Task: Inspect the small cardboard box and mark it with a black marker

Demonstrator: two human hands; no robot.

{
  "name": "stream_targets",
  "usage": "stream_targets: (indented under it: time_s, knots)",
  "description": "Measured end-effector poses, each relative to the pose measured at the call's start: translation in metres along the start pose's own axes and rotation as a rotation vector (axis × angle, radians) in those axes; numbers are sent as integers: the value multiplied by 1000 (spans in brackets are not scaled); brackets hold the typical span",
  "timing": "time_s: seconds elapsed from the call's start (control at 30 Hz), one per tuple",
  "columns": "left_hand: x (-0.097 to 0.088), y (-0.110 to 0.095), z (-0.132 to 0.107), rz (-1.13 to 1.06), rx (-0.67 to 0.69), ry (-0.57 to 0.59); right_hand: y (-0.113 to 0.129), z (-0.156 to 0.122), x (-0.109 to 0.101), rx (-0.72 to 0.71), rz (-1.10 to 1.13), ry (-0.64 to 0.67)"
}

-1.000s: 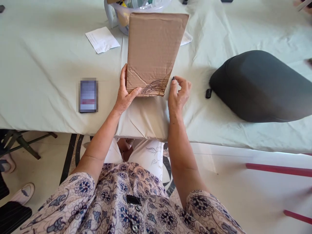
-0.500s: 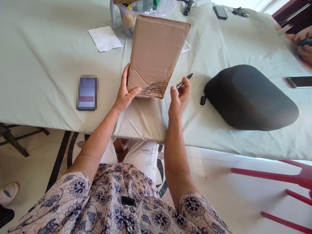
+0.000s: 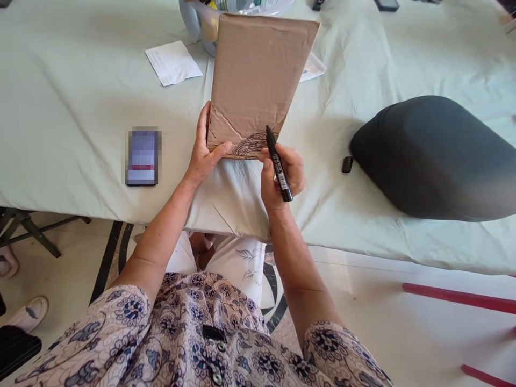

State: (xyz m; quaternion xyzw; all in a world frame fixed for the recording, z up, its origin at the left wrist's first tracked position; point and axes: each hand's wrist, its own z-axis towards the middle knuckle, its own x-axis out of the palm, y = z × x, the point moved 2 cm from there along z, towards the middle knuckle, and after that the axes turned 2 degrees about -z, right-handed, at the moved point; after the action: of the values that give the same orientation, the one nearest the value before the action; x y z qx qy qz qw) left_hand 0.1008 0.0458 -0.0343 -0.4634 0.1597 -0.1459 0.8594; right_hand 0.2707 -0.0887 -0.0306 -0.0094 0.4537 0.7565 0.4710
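Observation:
A brown cardboard sheet lies on the pale green tablecloth, with dark scribbled lines at its near edge. My left hand grips the sheet's near left corner, thumb on top. My right hand holds a black marker in a writing grip. The marker's tip rests at the scribbled lines near the sheet's near right corner.
A phone lies left of my left hand. A black marker cap sits beside a dark rounded cushion-like object on the right. A white paper slip and a clear plastic container are behind the cardboard.
My right hand turned the marker from loose in the fingers, pointing away, into a writing grip. It moved left and set the tip on the cardboard. The left hand stayed put.

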Motion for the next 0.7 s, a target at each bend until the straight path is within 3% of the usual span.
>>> stream_targets:
  time_s: [0.13,0.43,0.53,0.7]
  knots:
    - [1,-7,0,8,-12,-10,9,3,2,-51,18,-96]
    - [1,-10,1,25,-16,-14,25,7,0,-274,73,-61]
    - [0,-7,1,10,-11,-17,13,9,-9,-149,13,-182]
    - [0,-4,1,19,-6,-5,-3,16,-27,66,-44,-517]
